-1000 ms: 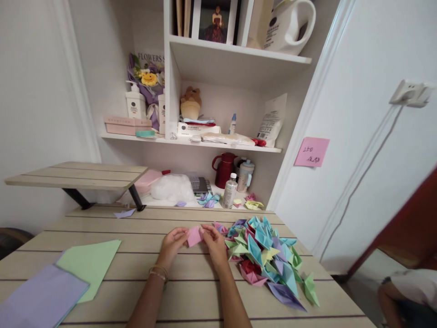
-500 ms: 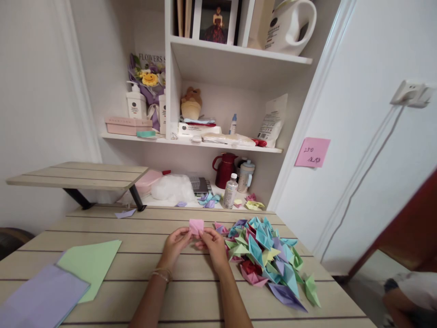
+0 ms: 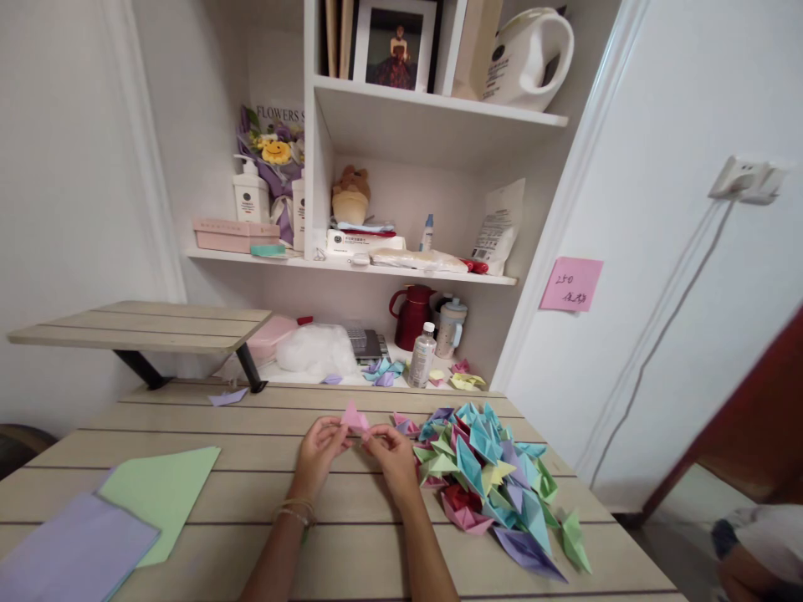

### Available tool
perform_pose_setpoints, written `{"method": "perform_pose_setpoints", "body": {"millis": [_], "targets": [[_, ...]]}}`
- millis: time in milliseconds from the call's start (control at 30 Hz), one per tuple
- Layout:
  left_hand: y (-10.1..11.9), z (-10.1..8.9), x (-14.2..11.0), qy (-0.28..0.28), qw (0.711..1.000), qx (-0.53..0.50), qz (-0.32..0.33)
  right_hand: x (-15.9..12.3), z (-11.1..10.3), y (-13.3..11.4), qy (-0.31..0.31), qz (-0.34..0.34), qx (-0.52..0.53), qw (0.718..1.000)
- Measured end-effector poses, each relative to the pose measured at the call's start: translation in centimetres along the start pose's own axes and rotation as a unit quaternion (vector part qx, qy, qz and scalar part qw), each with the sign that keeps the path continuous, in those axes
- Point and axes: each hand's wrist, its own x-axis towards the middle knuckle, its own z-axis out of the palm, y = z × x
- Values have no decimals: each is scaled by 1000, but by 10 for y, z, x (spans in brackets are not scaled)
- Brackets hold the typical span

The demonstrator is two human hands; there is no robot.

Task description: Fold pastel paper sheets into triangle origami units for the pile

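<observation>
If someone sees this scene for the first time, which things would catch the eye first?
Probably the heap of folded paper shapes in blue, green, pink, purple and yellow, on the right side of the pale slatted wooden table. Next may come the small folded pink paper, held by the left hand and the right hand. The dark red jug also stands out, inside the white shelving behind.

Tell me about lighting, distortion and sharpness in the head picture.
Head view: soft light, faint shadow from the cord on the wall; head view: the cabinet side leans, suggesting wide-angle distortion; head view: the pink paper is small and slightly soft, its folds unclear.
</observation>
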Motion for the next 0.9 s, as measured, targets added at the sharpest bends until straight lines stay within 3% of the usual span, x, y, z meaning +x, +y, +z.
{"method": "perform_pose_setpoints", "body": {"millis": [267,400,667,900], "targets": [[-4,-2,2,-8,997,41,70,-2,3,1,-1,-7,3,1000],[-8,-4,4,-10,995,79,60,-1,3,-1,12,-19,21,1000],[-5,-1,1,-24,997,60,44,1,2,4,40,-25,46,998],[-4,3,-2,-69,994,89,2,0,0,3,49,-22,22,998]]}}
